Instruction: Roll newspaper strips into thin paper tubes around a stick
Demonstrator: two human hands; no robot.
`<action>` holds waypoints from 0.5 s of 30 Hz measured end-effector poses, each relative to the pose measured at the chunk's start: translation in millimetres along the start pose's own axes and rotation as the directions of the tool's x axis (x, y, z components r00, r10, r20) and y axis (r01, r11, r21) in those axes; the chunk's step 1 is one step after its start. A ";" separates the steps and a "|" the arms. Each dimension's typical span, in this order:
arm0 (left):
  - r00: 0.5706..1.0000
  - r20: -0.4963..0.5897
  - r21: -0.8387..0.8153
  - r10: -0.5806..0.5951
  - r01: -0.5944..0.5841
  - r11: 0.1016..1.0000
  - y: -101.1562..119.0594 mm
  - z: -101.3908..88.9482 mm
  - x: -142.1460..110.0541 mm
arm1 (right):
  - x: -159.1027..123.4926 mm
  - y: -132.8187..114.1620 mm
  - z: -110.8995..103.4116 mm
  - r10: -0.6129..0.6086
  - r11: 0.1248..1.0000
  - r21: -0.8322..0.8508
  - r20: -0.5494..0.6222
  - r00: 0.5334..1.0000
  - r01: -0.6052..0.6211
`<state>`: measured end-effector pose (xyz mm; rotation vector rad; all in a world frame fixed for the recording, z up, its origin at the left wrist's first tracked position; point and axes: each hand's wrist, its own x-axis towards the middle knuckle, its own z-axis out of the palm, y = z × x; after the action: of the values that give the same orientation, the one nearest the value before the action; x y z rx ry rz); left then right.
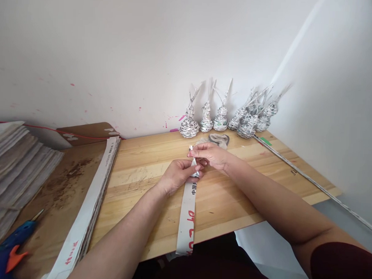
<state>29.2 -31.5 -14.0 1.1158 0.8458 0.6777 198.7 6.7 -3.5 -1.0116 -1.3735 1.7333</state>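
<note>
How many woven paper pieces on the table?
6 at least. In a row: left piece, middle piece, right piece. Bunched to their right: front piece, left neighbour, right neighbour. More may be hidden.

A pale wooden tabletop (138, 166) stands against a whitish back wall (116, 50), which is dotted with pink splashes (72, 84), mostly behind and to the left of the tabletop. A second pale wall (344, 113) rises to the right of the tabletop, and a bright slanting strip (296, 41) shows above its far right corner. Left of the tabletop spreads a darker brown, stained surface (59, 216). Soft shading greys the right-hand wall.
</note>
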 end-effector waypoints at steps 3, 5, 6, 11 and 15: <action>1.000 0.009 0.017 0.000 0.000 1.000 -1.0 -0.6 0.3 | -0.5 -1.1 1.7 0.010 1.000 0.012 -0.067 0.998 -0.010; 1.000 0.021 0.014 -0.003 0.002 1.000 -0.9 -1.0 0.4 | -1.7 -2.7 1.4 0.007 1.000 -0.003 -0.030 1.000 -0.007; 1.000 0.029 0.009 -0.004 0.004 1.000 -0.8 -1.1 0.5 | -2.3 -3.5 0.9 0.005 1.000 -0.017 0.003 1.000 -0.005; 1.000 0.014 -0.005 -0.012 0.012 1.000 0.1 0.7 0.3 | -2.5 -4.8 1.6 -0.003 0.999 -0.038 0.015 1.000 0.003; 0.999 -0.019 0.000 -0.026 0.026 1.000 0.7 2.5 -0.3 | -1.4 -4.0 6.9 -0.020 1.000 0.013 -0.096 0.995 0.022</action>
<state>31.1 -32.7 -12.7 1.0983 0.8748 0.6672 193.4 3.2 1.5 -1.0556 -1.3052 1.6548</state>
